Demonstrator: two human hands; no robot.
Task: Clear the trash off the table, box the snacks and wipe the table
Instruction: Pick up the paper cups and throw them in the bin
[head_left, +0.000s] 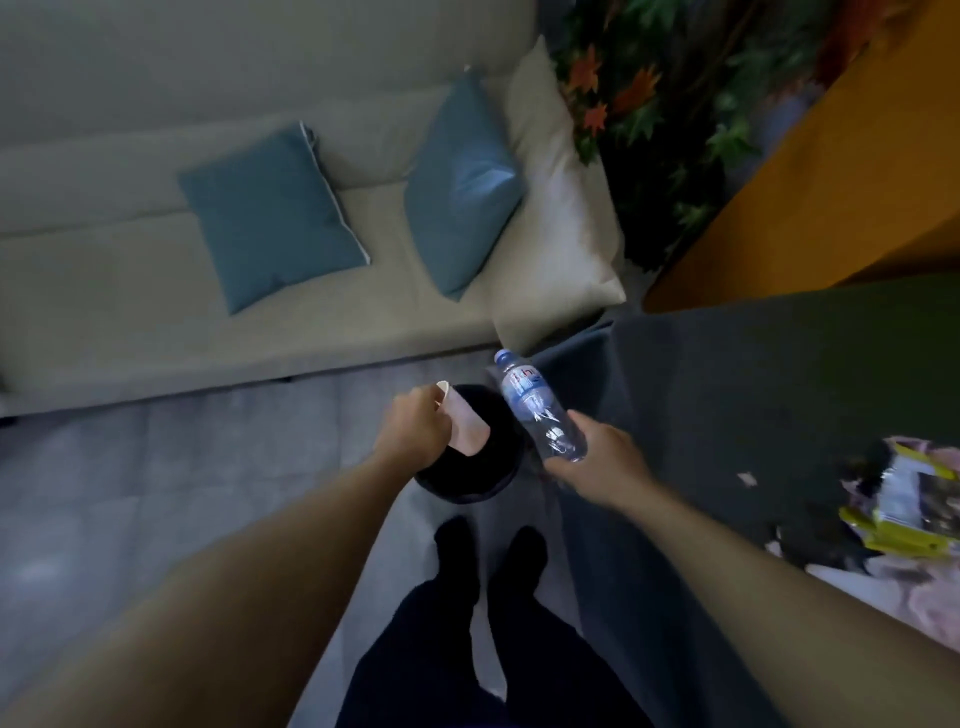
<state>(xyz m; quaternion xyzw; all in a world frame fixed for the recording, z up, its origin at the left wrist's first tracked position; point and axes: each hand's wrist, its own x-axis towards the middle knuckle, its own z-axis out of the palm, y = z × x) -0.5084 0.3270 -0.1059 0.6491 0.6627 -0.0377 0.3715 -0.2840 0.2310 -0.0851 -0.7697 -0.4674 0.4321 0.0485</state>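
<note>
My left hand (415, 426) grips a pale paper cup (467, 423) by its rim, holding it tilted over the mouth of a black round bin (467, 483) on the floor. My right hand (602, 457) holds a clear plastic water bottle (537, 405) by its base, its cap pointing away from me, just right of the bin's rim. The dark table (727, 415) lies to the right, with yellow and silver snack wrappers (904, 509) and small paper scraps (748, 478) near its right side.
A beige sofa (156, 312) with two blue cushions (270, 218) and a cream cushion stands beyond the bin. A leafy plant (675, 104) and an orange surface (831, 182) fill the far right. My dark-clad legs and feet (488, 561) stand on grey floor.
</note>
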